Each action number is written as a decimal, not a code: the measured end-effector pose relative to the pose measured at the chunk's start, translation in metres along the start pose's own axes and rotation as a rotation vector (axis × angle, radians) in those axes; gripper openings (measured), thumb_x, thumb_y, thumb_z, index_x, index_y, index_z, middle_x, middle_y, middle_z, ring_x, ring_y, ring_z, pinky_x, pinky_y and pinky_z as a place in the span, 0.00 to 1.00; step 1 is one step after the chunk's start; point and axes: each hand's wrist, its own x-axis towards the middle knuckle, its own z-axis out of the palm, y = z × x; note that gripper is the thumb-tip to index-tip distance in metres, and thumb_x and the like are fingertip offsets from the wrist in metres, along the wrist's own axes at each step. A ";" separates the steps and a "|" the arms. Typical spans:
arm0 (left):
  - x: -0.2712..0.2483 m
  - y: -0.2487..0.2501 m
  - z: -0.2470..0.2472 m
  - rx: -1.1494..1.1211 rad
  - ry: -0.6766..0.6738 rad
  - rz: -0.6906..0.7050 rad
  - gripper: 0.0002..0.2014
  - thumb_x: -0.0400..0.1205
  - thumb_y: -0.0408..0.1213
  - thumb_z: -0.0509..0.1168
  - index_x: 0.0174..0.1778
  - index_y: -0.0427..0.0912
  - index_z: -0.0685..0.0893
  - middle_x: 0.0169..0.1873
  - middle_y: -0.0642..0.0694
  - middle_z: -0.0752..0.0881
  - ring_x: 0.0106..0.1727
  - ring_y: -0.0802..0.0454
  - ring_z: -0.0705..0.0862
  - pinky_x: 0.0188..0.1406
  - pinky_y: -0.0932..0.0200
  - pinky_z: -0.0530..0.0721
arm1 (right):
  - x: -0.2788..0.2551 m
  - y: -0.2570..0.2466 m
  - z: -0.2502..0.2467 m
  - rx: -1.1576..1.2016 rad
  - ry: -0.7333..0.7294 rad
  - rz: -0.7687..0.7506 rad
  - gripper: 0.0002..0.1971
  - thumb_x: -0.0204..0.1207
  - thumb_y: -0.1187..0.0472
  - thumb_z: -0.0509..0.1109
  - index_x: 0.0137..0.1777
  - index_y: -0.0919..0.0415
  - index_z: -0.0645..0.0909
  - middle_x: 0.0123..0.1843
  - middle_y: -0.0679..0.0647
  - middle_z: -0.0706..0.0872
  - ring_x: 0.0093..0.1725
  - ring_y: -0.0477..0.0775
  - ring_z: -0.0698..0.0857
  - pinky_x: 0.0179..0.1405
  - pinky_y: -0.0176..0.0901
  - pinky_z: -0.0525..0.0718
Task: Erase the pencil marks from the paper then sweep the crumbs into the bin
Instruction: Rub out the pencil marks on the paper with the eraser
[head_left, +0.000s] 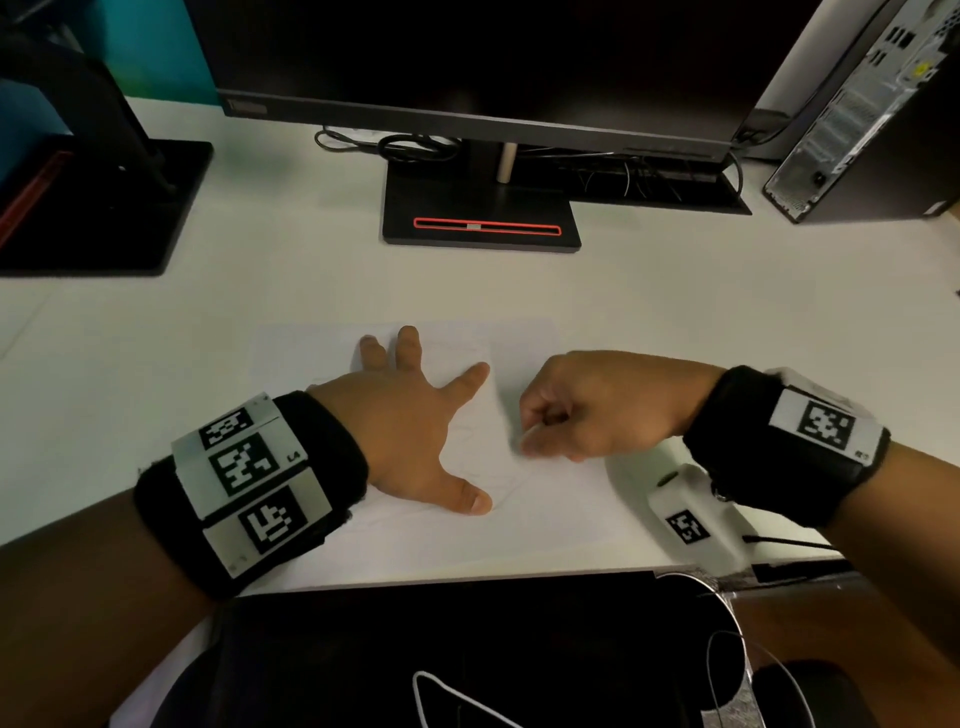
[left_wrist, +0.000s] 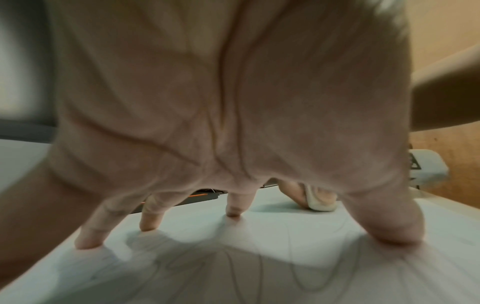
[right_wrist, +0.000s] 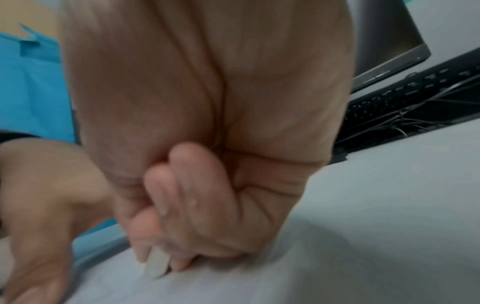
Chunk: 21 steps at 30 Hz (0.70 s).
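Note:
A white sheet of paper (head_left: 550, 499) lies on the white desk, with faint pencil lines (left_wrist: 306, 275) on it. My left hand (head_left: 415, 421) is spread flat on the paper, its fingertips (left_wrist: 148, 223) pressing down. To its right, my right hand (head_left: 576, 410) is curled and pinches a small white eraser (right_wrist: 155, 266), whose tip touches the paper. The same eraser (left_wrist: 320, 202) shows in the left wrist view, beyond my left thumb. No bin is in view.
A monitor's black stand (head_left: 480, 218) is behind the paper, and a second stand (head_left: 98, 208) is at the far left. A computer tower (head_left: 852, 114) stands at the back right. Cables (head_left: 395, 143) and a black keyboard (right_wrist: 405, 98) lie behind the monitor.

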 end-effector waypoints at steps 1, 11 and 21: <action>0.000 0.000 0.000 0.006 0.002 -0.001 0.63 0.62 0.84 0.62 0.79 0.71 0.23 0.83 0.34 0.24 0.84 0.23 0.32 0.75 0.23 0.67 | -0.003 0.001 -0.001 0.005 -0.020 0.010 0.15 0.82 0.48 0.71 0.37 0.55 0.84 0.27 0.43 0.84 0.25 0.40 0.78 0.29 0.29 0.75; -0.001 0.001 0.001 -0.003 0.006 0.003 0.63 0.63 0.84 0.63 0.80 0.71 0.24 0.83 0.34 0.24 0.84 0.24 0.31 0.75 0.22 0.67 | -0.007 0.009 -0.001 0.045 0.076 0.039 0.15 0.82 0.49 0.71 0.36 0.56 0.84 0.25 0.42 0.83 0.24 0.39 0.77 0.29 0.30 0.73; -0.001 0.002 -0.001 -0.005 0.012 -0.001 0.63 0.64 0.83 0.64 0.80 0.70 0.24 0.83 0.34 0.24 0.84 0.23 0.32 0.76 0.23 0.67 | -0.012 0.006 0.004 0.046 0.114 0.019 0.15 0.82 0.49 0.71 0.37 0.55 0.85 0.27 0.43 0.84 0.25 0.40 0.78 0.31 0.34 0.76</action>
